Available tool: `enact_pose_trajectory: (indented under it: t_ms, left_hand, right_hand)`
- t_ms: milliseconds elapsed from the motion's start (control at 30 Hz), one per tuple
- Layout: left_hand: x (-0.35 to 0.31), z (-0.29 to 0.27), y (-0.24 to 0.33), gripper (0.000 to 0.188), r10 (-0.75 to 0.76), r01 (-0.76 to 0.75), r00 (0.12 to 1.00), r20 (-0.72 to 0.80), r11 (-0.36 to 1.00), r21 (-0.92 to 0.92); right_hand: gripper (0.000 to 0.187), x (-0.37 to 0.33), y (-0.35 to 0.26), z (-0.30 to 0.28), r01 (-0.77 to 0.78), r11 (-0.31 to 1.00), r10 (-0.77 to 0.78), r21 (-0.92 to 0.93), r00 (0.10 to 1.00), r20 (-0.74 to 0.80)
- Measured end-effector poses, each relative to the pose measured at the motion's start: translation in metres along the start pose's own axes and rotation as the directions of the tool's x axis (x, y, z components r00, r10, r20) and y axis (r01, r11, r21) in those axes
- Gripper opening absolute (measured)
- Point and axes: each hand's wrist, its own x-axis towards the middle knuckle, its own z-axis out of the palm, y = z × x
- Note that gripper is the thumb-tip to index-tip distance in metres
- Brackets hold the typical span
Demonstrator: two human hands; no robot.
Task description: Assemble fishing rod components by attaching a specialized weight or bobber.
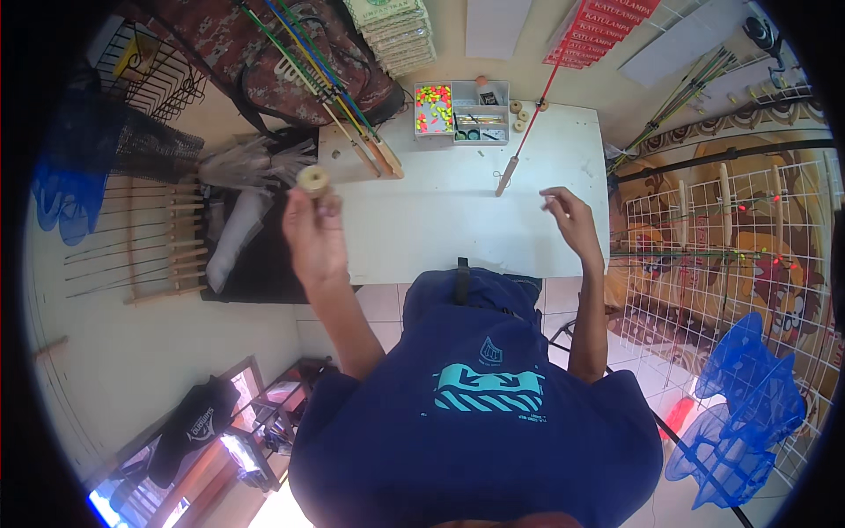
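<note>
Up at the left edge of the white table [422, 229], my left hand [317, 238] grips a small round pale spool [312, 179] with a dark hole in its middle. Over the table's right side is my right hand [574, 222], its fingers bent and thumb and fingertips drawn together. Whatever those fingertips pinch, if anything, is too small to make out. Between the hands, nearer the right one, a thin red fishing rod [533, 117] with a wooden handle [506, 177] points away from me.
Several thin rods [330, 88] with wooden handles lean at the back left. A divided white tray [480, 138] holds bright floats and small bottles. More pale spools [521, 115] sit beside it. On the right stands a wire rack [704, 229]; blue nets [744, 405] hang lower right.
</note>
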Motion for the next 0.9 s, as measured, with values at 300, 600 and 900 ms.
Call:
enact_pose_trajectory:
  t_ms: [300,600,900]
  left_hand:
    - [-0.03,0.052,-0.061,0.03,-0.279,0.256,0.936,0.216,0.958,0.13]
    - [-0.045,0.073,-0.07,0.031,-0.355,0.329,0.915,0.19,0.931,0.156]
    - [-0.045,0.073,-0.062,0.028,-0.256,0.238,0.953,0.159,0.963,0.126]
  right_hand:
    - [0.043,0.001,-0.117,0.018,0.319,0.946,-0.322,0.048,0.919,0.229]
    - [0.042,0.0,-0.157,0.062,0.282,0.602,-0.474,0.747,0.879,0.05]
    - [0.031,-0.022,-0.14,0.078,0.081,0.897,-0.228,0.435,0.927,0.298]
